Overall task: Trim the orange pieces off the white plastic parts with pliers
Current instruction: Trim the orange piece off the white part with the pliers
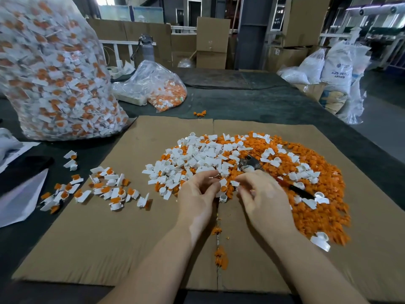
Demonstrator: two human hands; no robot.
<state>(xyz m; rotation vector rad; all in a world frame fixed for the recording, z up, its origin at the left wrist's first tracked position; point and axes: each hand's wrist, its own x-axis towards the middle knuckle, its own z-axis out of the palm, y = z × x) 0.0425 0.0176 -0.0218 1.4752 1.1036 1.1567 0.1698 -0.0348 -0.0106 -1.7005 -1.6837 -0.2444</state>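
Note:
Both my hands meet over the near edge of a big pile of white parts (197, 156) and cut orange pieces (315, 207) on a sheet of cardboard (131, 238). My left hand (197, 194) and my right hand (260, 194) pinch a small white plastic part with an orange piece (223, 186) between their fingertips. The pliers (249, 164), with metal jaws and a red and black handle, lie on the pile just beyond my right hand; neither hand holds them. A group of untrimmed white-and-orange parts (105, 187) lies to the left.
A tall clear bag full of untrimmed parts (54, 69) stands at the left. A smaller bag (157, 84) and a water bottle (147, 48) sit behind. Cardboard boxes (211, 42) and white sacks (337, 64) line the back. Paper (17, 200) lies at the left edge.

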